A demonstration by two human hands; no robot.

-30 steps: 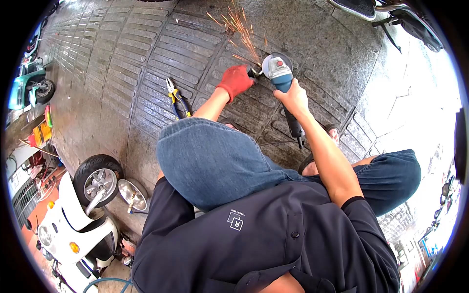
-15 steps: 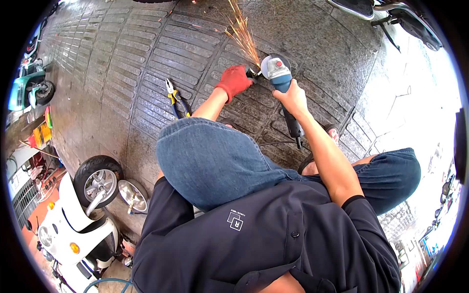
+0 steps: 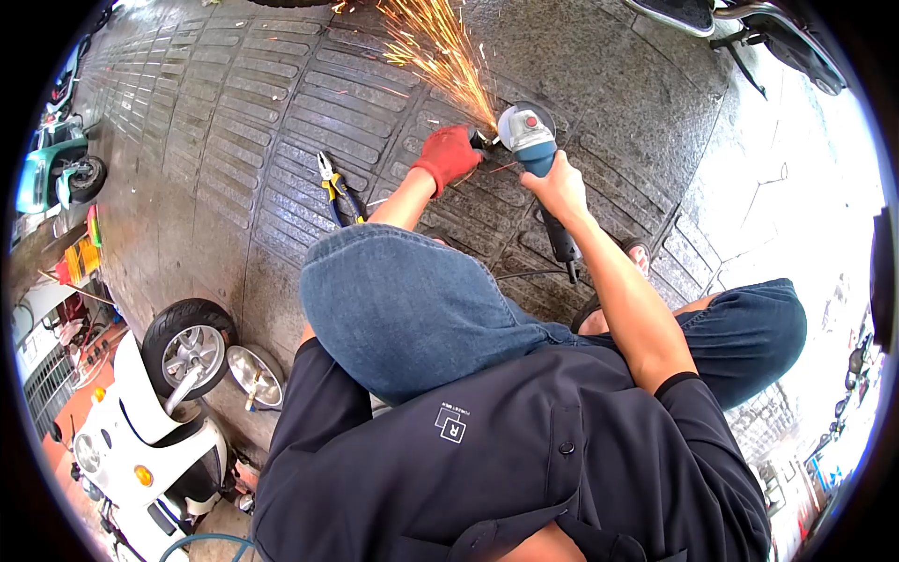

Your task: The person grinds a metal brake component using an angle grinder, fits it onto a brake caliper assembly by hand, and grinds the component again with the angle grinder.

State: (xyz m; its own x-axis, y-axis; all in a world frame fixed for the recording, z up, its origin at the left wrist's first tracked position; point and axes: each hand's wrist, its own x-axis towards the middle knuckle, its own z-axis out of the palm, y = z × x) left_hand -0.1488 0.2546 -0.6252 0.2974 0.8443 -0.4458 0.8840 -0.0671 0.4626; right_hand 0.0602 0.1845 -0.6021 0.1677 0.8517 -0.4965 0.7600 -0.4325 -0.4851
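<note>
My right hand [image 3: 560, 192] is wrapped round the body of a blue and black angle grinder [image 3: 534, 140]. The grinder's disc touches a small dark metal piece [image 3: 481, 140], and orange sparks [image 3: 440, 58] fly from the contact up and to the left. In a red work glove, my left hand [image 3: 447, 157] is closed on that piece, whose exact kind I cannot make out. On the paving left of the glove lie combination pliers [image 3: 334, 190] with blue and yellow handles, their jaws pointing away from me.
At the left stands a white motor scooter [image 3: 140, 440] with its front wheel [image 3: 190, 351]. Beside it, a round headlamp [image 3: 255, 377] lies on the ground. A motorcycle [image 3: 787, 42] is parked at the upper right. The grinder's cable [image 3: 529, 274] trails near my feet.
The spray of sparks has grown much wider and brighter. The grinder has shifted very slightly left, while my gloved hand stays nearly in place.
</note>
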